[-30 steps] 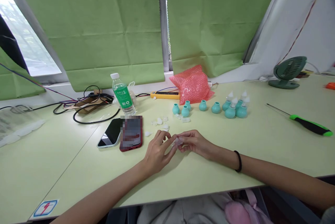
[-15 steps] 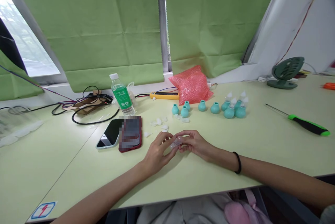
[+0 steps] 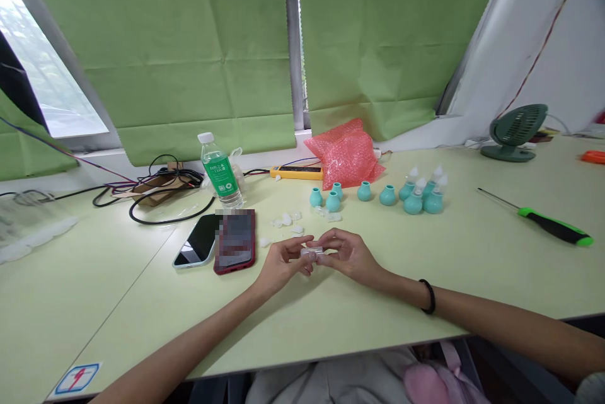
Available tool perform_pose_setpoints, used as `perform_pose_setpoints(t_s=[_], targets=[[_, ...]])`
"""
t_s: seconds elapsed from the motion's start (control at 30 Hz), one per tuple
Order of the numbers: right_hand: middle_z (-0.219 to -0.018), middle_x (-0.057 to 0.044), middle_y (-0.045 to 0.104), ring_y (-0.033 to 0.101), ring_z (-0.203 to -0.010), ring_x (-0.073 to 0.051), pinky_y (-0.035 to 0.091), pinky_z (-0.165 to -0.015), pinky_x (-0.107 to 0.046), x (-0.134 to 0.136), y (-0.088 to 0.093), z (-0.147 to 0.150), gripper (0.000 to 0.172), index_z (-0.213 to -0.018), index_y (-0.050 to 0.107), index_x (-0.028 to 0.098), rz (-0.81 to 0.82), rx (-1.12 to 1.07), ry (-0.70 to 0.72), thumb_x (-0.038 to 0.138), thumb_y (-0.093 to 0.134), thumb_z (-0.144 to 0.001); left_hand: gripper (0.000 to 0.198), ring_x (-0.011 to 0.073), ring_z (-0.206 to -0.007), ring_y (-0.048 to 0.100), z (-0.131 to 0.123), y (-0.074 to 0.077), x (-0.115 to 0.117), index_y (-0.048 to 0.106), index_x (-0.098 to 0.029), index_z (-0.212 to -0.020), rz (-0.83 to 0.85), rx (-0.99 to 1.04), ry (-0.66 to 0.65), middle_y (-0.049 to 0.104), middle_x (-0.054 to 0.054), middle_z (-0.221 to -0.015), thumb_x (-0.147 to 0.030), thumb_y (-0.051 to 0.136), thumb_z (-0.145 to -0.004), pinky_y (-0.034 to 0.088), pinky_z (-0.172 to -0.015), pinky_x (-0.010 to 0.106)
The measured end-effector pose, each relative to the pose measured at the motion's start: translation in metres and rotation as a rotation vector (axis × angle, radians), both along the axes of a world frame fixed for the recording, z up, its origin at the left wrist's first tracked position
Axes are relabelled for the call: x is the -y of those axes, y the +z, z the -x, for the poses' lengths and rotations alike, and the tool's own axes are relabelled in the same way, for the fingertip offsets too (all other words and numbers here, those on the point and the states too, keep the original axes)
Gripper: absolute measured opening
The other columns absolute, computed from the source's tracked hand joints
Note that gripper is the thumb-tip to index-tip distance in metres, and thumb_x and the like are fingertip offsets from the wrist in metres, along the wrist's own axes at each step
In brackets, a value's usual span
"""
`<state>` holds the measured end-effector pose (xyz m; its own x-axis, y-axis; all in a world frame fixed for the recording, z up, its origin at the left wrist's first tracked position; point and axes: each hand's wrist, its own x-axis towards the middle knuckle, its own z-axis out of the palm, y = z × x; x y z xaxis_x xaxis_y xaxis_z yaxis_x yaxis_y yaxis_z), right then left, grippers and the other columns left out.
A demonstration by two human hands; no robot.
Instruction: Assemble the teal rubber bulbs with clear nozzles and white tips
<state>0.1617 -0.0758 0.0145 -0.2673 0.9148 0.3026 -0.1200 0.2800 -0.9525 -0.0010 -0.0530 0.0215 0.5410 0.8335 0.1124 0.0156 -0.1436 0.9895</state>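
Between my fingertips is a small clear plastic piece, partly hidden by the fingers. My left hand pinches its left end and my right hand pinches its right end, both just above the table. Just beyond my hands lie small white translucent pieces and another clear plastic piece. Behind them stand several open-necked turquoise bulbs. Farther right, a cluster of turquoise bulbs carries clear pointed tips.
Two phones, one pale-edged and one in a red case, lie left of my hands. A water bottle, cables, a yellow power strip and pink bubble wrap sit behind. A screwdriver and fan are right.
The clear plastic piece has moved slightly left and turned from slanted to nearly level. My fingers have shifted around it, and both hands still hold it.
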Motion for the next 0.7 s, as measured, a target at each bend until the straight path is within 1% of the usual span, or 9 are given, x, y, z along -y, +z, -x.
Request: perform_pose_setpoints(t_s=[0.1, 0.17, 0.27, 0.37, 0.47, 0.53, 0.6, 0.67, 0.7], targets=[[-0.085, -0.005, 0.06, 0.058, -0.075, -0.017, 0.049, -0.065, -0.03, 0.0, -0.001, -0.001, 0.025, -0.077, 0.05, 0.017, -0.031, 0.004, -0.053, 0.026, 0.066, -0.06, 0.052, 0.011, -0.054, 0.052, 0.001, 0.001, 0.0, 0.047, -0.009, -0.11, 0.019, 0.022, -0.023, 0.058, 0.004, -0.066, -0.033, 0.06, -0.066, 0.048, -0.057, 0.03], [-0.081, -0.005, 0.06, 0.058, -0.072, -0.016, 0.049, -0.063, -0.029, -0.001, -0.001, -0.002, 0.024, -0.077, 0.051, 0.018, -0.052, 0.03, -0.083, 0.026, 0.066, -0.06, 0.048, 0.0105, -0.054, 0.052, 0.001, 0.003, 0.0, 0.05, -0.01, -0.108, -0.011, 0.017, -0.025, 0.057, 0.003, -0.065, -0.033, 0.059, -0.067, 0.047, -0.057, 0.028], [-0.077, -0.004, 0.06, 0.058, -0.069, -0.015, 0.05, -0.062, -0.029, -0.002, -0.002, -0.004, 0.02, -0.075, 0.053, 0.018, -0.11, 0.111, -0.13, 0.028, 0.064, -0.061, 0.041, 0.0098, -0.056, 0.05, 0.0, 0.004, 0.002, 0.055, -0.011, -0.102, -0.045, -0.019, -0.083, 0.054, 0.003, -0.066, -0.036, 0.055, -0.07, 0.046, -0.055, 0.025], [-0.081, -0.005, 0.062, 0.058, -0.071, -0.016, 0.05, -0.065, -0.032, 0.001, -0.005, -0.006, 0.012, -0.072, 0.056, 0.019, -0.253, 0.229, -0.178, 0.028, 0.06, -0.066, 0.04, 0.0102, -0.059, 0.049, -0.001, 0.003, 0.004, 0.056, -0.01, -0.1, -0.055, -0.055, -0.15, 0.052, 0.003, -0.067, -0.039, 0.049, -0.074, 0.046, -0.055, 0.024], [-0.082, -0.004, 0.063, 0.058, -0.075, -0.018, 0.049, -0.068, -0.033, 0.005, -0.006, -0.006, 0.006, -0.07, 0.059, 0.021, -0.406, 0.334, -0.198, 0.026, 0.056, -0.07, 0.036, 0.0107, -0.062, 0.049, -0.002, 0.003, 0.007, 0.056, -0.01, -0.095, -0.083, -0.056, -0.167, 0.051, 0.003, -0.068, -0.039, 0.045, -0.076, 0.045, -0.057, 0.024], [-0.082, -0.003, 0.063, 0.059, -0.071, -0.016, 0.049, -0.066, -0.032, 0.008, -0.002, -0.006, 0.01, -0.078, 0.06, 0.024, -0.451, 0.368, -0.199, 0.024, 0.055, -0.07, 0.033, 0.0098, -0.059, 0.049, -0.003, 0.003, 0.008, 0.056, -0.011, -0.09, -0.105, -0.038, -0.156, 0.05, 0.002, -0.068, -0.039, 0.044, -0.077, 0.044, -0.056, 0.023], [-0.086, -0.002, 0.062, 0.058, -0.07, -0.016, 0.048, -0.066, -0.031, 0.004, 0.005, -0.01, 0.022, -0.091, 0.058, 0.026, -0.483, 0.397, -0.225, 0.025, 0.057, -0.069, 0.032, 0.0087, -0.055, 0.048, -0.003, 0.003, 0.008, 0.055, -0.01, -0.087, -0.106, -0.025, -0.137, 0.048, 0.001, -0.065, -0.038, 0.044, -0.077, 0.043, -0.054, 0.023], [-0.093, -0.003, 0.059, 0.056, -0.077, -0.017, 0.045, -0.072, -0.032, -0.008, 0.015, -0.018, 0.033, -0.098, 0.055, 0.025, -0.53, 0.433, -0.327, 0.027, 0.06, -0.066, 0.032, 0.0082, -0.052, 0.048, -0.003, 0.003, 0.006, 0.055, -0.01, -0.084, -0.078, -0.013, -0.118, 0.047, 0.0, -0.062, -0.039, 0.044, -0.077, 0.042, -0.052, 0.023], [-0.097, -0.004, 0.058, 0.054, -0.081, -0.019, 0.043, -0.076, -0.033, -0.018, 0.018, -0.025, 0.036, -0.099, 0.054, 0.023, -0.553, 0.453, -0.421, 0.028, 0.061, -0.064, 0.032, 0.0083, -0.051, 0.048, -0.003, 0.002, 0.005, 0.055, -0.009, -0.084, -0.06, -0.005, -0.113, 0.047, 0.0, -0.061, -0.039, 0.045, -0.076, 0.042, -0.052, 0.023]])
